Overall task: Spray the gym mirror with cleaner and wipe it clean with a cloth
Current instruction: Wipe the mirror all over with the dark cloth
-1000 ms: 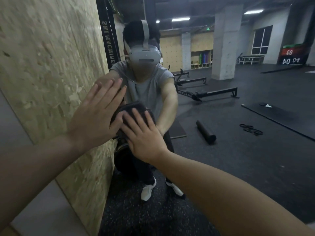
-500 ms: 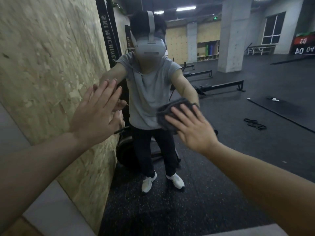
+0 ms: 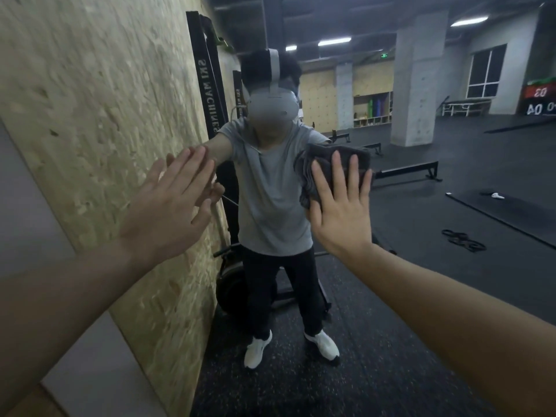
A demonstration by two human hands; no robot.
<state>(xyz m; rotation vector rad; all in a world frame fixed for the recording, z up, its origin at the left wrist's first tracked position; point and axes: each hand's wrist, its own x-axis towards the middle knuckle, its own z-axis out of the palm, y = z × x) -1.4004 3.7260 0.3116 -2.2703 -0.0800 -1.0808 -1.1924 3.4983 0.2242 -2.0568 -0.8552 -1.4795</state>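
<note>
Cloth flat under straight right-hand fingers against mirror; left hand open-palmed.

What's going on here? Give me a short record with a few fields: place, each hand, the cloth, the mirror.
place: gym with dark rubber floor
mirror: reflects the person wiping it
right hand: fingers straight, pressing the cloth flat against the glass
cloth: dark grey, bunched under the fingers
left hand: open, flat by the mirror's left edge
spray bottle: none in view
</note>
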